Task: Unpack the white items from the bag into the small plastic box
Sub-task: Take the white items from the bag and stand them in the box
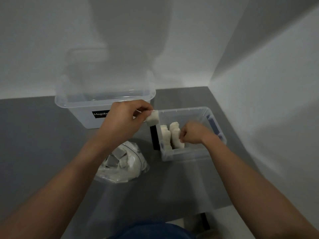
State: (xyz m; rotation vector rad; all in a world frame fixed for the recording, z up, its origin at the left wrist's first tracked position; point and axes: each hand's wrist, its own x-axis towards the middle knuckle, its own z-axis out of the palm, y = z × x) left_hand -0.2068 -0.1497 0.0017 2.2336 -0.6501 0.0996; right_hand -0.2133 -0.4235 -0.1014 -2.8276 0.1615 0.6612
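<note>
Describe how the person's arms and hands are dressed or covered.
Both forearms are bare up to the frame's edge: no sleeves, gloves, watch or bracelets show. The left hand and right hand carry no rings that I can make out, though the right one is blurred. Dark blue clothing shows at the bottom edge.

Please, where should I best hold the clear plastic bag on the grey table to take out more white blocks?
Probably grip the clear plastic bag at its crumpled upper edge, coming from above on the side nearer the person. It lies slumped on the grey table, blocks bulging inside; its opening is not clearly visible.
</note>
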